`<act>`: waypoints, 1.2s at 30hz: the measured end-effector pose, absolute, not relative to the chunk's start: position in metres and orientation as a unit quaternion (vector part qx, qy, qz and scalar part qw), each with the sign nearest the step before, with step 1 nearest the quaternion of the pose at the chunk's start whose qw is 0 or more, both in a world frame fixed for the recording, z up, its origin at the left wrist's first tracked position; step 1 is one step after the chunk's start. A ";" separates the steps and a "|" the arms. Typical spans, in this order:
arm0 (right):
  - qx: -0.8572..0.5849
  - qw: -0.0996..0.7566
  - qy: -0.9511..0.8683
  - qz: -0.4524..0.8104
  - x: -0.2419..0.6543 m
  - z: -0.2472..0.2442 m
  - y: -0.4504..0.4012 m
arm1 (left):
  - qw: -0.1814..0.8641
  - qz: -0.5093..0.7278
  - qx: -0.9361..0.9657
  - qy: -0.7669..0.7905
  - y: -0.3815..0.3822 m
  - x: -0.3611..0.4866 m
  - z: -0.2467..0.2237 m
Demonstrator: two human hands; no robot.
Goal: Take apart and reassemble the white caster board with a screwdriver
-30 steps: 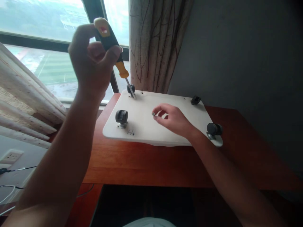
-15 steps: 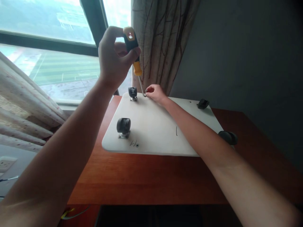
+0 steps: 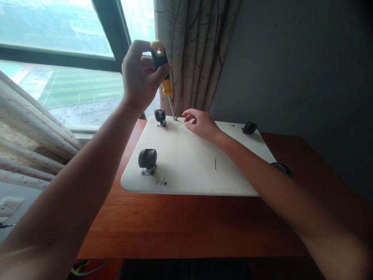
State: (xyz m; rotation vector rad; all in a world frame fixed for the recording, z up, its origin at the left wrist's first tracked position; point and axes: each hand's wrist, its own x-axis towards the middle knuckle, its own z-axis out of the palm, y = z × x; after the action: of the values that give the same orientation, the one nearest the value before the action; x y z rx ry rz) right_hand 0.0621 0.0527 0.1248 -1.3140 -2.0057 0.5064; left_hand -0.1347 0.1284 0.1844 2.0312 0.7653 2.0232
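Note:
My left hand (image 3: 141,76) grips a yellow and black screwdriver (image 3: 166,87) by its handle, tilted with the shaft pointing down. Its tip meets a small metal fitting (image 3: 176,119) near the far edge of a white board (image 3: 189,163). Just right of the tip, my right hand (image 3: 201,122) hovers over the board with fingers curled and slightly apart, nothing visible between them. Black casters stand on the board: one (image 3: 160,116) left of the screwdriver tip, another (image 3: 147,159) at the near left, and others (image 3: 250,128) on the right side.
The board lies on a reddish wooden table (image 3: 180,225). Behind it hangs a patterned curtain (image 3: 195,58), beside a window (image 3: 84,85). A wall socket (image 3: 11,206) is at the lower left, and cables (image 3: 87,268) show below the table's front edge.
My right hand has moved right, away from the screwdriver tip, and its fingers have parted. A small metal fitting now shows at the tip. The view has shifted slightly.

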 end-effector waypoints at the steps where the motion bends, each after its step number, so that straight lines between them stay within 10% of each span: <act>1: -0.489 0.328 -0.785 0.191 0.070 0.131 0.031 | 0.082 0.677 0.684 0.258 0.130 -0.135 0.184; 14: -0.552 0.459 -0.664 0.208 0.146 0.063 -0.200 | 0.061 0.657 0.696 0.281 0.157 -0.127 0.175; 36: -0.601 0.460 -0.612 0.230 0.144 -0.011 -0.210 | 0.082 0.645 0.719 0.246 0.172 -0.130 0.172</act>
State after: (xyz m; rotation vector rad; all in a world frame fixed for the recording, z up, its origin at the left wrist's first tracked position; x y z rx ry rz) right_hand 0.1442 -0.2102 -0.0111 -1.4796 -1.5062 0.5653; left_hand -0.1297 0.1721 0.1720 2.1476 0.7346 1.9275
